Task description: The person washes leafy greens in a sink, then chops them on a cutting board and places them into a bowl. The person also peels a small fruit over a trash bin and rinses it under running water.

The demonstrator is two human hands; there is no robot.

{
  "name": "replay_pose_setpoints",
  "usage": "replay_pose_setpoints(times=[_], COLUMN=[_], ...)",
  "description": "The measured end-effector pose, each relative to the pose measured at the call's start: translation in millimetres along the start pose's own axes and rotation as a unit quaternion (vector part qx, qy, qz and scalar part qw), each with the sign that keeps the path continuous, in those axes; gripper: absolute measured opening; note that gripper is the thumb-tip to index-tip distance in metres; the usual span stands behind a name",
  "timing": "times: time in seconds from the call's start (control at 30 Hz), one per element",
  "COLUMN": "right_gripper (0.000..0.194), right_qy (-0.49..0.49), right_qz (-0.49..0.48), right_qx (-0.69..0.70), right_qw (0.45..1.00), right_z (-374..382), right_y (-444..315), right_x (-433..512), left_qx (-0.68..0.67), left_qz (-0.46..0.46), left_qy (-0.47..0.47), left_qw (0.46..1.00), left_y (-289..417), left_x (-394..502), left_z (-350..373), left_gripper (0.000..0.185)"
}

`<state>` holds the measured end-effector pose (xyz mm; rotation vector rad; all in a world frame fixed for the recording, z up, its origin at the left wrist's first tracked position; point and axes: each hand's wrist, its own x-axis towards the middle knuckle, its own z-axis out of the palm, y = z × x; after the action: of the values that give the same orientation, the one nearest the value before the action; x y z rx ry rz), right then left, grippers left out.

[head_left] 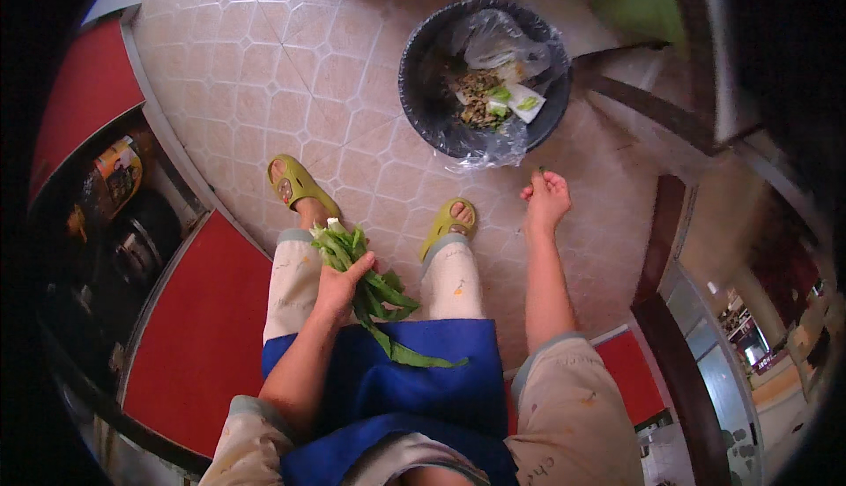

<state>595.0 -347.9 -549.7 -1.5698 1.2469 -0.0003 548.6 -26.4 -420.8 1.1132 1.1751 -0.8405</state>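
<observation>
A head of leafy green lettuce is held in my left hand above my lap. Its pale stem end points away from me, and one long leaf trails over my blue apron. Out to the right, my right hand has its fingers curled together, with a small dark green scrap at their tips. Just beyond that hand is a dark, round trash bin lined with a clear plastic bag. Inside lie brown food scraps, pale green vegetable pieces and crumpled clear plastic.
My feet, in green slippers, rest on the tiled floor. Red cabinet doors and a dark open shelf with cookware line the left. Dark wooden furniture legs stand right of the bin.
</observation>
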Motion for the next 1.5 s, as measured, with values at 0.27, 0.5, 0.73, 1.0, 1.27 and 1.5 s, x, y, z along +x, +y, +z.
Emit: replay_pose_setpoints(times=[0.27, 0.5, 0.73, 1.0, 1.27, 1.5], right_gripper=[0.038, 0.051, 0.090, 0.082, 0.054, 0.043], right_qy=[-0.086, -0.529, -0.665, -0.724, -0.672, -0.522], right_qz=[-0.186, -0.066, -0.312, -0.397, -0.605, -0.732], right_qx=[-0.158, -0.197, -0.223, -0.282, -0.405, -0.413], right_qw=[0.966, 0.823, 0.640, 0.489, 0.136, -0.143], right_z=[42.0, 81.1, 109.4, 206.7, 360.5, 544.2], right_y=[-142.1, -240.0, -306.5, -398.5, -464.7, -364.5], right_x=[-74.0, -261.6, -435.1, -610.0, -790.7, -919.2], left_qx=[-0.092, -0.184, -0.434, -0.617, -0.538, -0.643], left_qz=[0.007, 0.164, 0.192, 0.309, 0.423, 0.275], left_qy=[-0.023, -0.010, -0.129, -0.223, 0.023, 0.188], left_qw=[0.996, 0.969, 0.871, 0.688, 0.729, 0.690], left_y=[20.4, 112.4, 174.5, 239.5, 248.4, 220.1], left_x=[-70.2, -169.3, -277.6, -368.8, -424.0, -418.7], left_z=[-30.9, -49.7, -105.1, -254.5, -364.8, -379.3], left_gripper=[0.027, 0.033, 0.021, 0.027, 0.040, 0.044])
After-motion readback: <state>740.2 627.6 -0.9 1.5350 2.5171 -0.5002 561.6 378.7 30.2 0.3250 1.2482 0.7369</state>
